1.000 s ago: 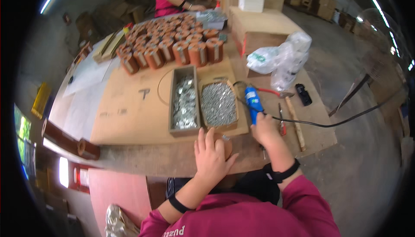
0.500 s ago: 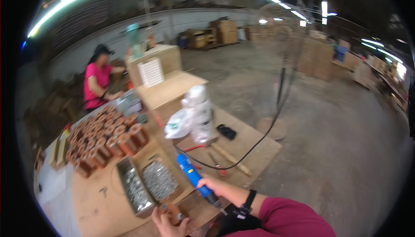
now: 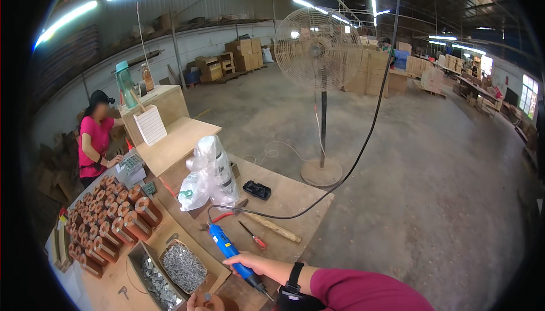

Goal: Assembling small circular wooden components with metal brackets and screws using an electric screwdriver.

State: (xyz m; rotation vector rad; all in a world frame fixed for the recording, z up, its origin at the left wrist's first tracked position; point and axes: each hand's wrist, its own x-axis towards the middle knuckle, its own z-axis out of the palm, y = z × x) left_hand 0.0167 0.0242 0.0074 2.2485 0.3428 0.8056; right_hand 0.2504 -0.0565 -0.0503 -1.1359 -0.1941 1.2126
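Note:
My right hand [image 3: 246, 263] is wrapped round a blue electric screwdriver [image 3: 227, 247], its black cord rising to the upper right. The bit points down toward the lower edge, just right of a brown wooden cylinder [image 3: 214, 303] with a hole in its top. At that cylinder's left side is my left hand [image 3: 195, 302], mostly cut off by the lower edge; the visible fingers curl against the wood. Right behind them stand a box of small metal brackets [image 3: 156, 282] and a tray of screws [image 3: 183, 265].
Several brown wooden cylinders [image 3: 122, 226] cluster on the left of the bench. A hammer [image 3: 272, 227], a red-handled screwdriver [image 3: 258, 242], a black tray [image 3: 257, 189] and plastic-wrapped rolls [image 3: 213, 169] lie ahead. A pedestal fan [image 3: 322, 101] stands beyond; a person in pink [image 3: 96, 141] works far left.
The view has swung right and up, so the bench sits further left and lower. My left hand and its cylinder have slipped mostly out of view. The screwdriver stays in my right hand.

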